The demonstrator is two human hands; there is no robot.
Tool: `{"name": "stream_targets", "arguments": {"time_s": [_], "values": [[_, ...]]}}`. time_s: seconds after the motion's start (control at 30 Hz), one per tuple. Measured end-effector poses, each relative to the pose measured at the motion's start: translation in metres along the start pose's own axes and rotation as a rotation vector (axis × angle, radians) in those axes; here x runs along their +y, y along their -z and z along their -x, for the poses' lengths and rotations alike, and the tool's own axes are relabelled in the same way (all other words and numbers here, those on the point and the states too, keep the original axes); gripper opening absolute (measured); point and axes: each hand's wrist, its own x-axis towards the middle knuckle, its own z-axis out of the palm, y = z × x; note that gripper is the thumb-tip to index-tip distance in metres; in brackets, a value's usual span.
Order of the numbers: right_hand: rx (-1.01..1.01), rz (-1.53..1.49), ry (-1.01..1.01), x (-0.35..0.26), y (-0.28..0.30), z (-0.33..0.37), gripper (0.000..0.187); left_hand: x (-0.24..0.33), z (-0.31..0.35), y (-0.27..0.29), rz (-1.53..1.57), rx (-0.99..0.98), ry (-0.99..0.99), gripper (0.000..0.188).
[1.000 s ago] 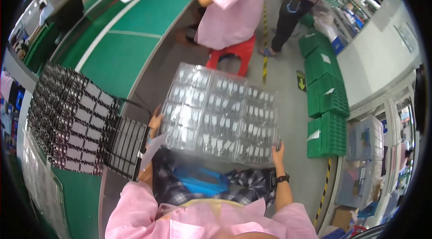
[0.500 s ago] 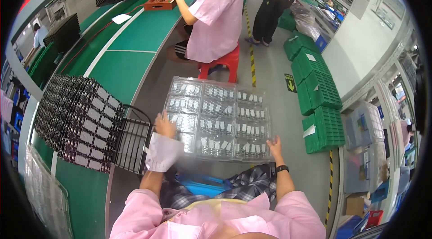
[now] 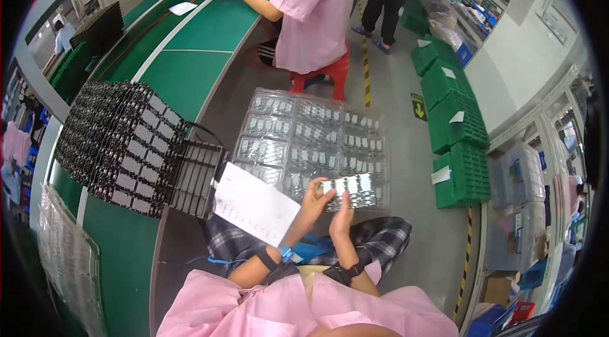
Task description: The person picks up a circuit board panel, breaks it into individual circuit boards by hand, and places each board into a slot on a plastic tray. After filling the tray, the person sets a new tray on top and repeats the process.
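Over one clear compartment tray's near right corner (image 3: 386,200), the left hand (image 3: 313,204) pinches one row of silvery parts (image 3: 356,191) between its fingers; whether the right hand's fingers (image 3: 343,205) grip it, I cannot tell. One white sheet (image 3: 257,204) hides the tray's near left corner; one black grid panel (image 3: 198,178) stands left of the tray, one red stool (image 3: 336,77) beyond its far edge.

Left of the clear plastic compartment tray (image 3: 292,131), a black grid-like rack (image 3: 196,175) and a tall stack of black gridded trays (image 3: 143,147) block sideways reach; a white paper sheet (image 3: 257,207) screens the near-left corner. A red plastic stool (image 3: 337,80) stands just beyond. Rightward, grey floor (image 3: 409,159) gives open passage until the stacked green plastic crates (image 3: 472,175).
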Motion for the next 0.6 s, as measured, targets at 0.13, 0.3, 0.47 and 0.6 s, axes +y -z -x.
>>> {"name": "stream_targets", "arguments": {"time_s": [0.13,0.3,0.47,0.6], "values": [[-0.324,0.241,0.135,-0.018,-0.023,0.016,0.042,0.041,0.004,0.026,-0.179,0.208,-0.306,0.046],[-0.387,0.331,0.130,-0.071,-0.010,-0.010,0.036,0.064,-0.001,0.035,-0.306,0.063,-0.459,0.044],[-0.378,0.445,0.086,-0.069,0.005,-0.013,0.024,0.059,0.019,0.012,-0.289,-0.043,-0.229,0.052],[-0.301,0.465,0.142,-0.044,0.017,-0.004,0.019,0.048,0.016,-0.004,-1.074,0.212,-0.878,0.040]]}}
